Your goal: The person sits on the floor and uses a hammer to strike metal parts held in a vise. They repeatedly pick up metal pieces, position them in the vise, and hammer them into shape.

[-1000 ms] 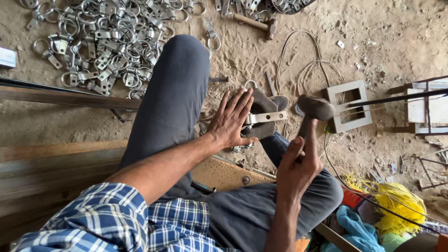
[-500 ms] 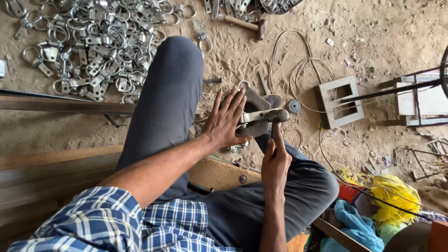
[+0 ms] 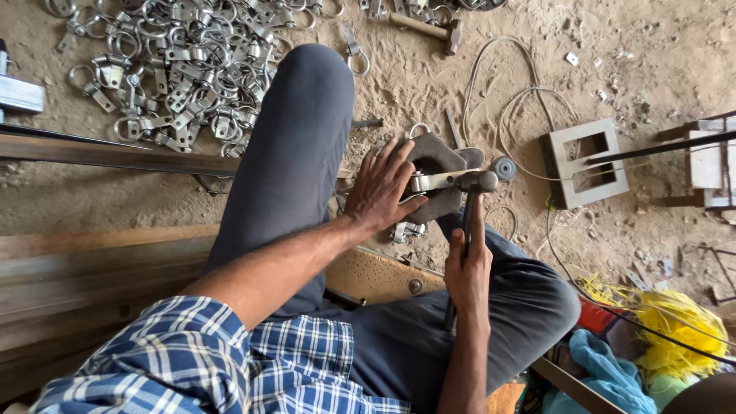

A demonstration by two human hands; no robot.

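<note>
The dark steel block (image 3: 433, 157) on the sandy floor (image 3: 659, 61) looks heavy and rigid, a fixed base. On it lies a small bright metal strap (image 3: 433, 181), stiff, light and probably slippery; the left hand (image 3: 381, 188) pins it flat with spread fingers, well back from the struck end. The right hand (image 3: 468, 272) is clenched low on the handle of the hammer (image 3: 477, 182), whose head appears to rest on the strap. A second ago the hammer was raised clear.

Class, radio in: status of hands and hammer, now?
Left hand pins metal strip on block. Right hand grips hammer, head on strip. Nothing obstructing.
</note>
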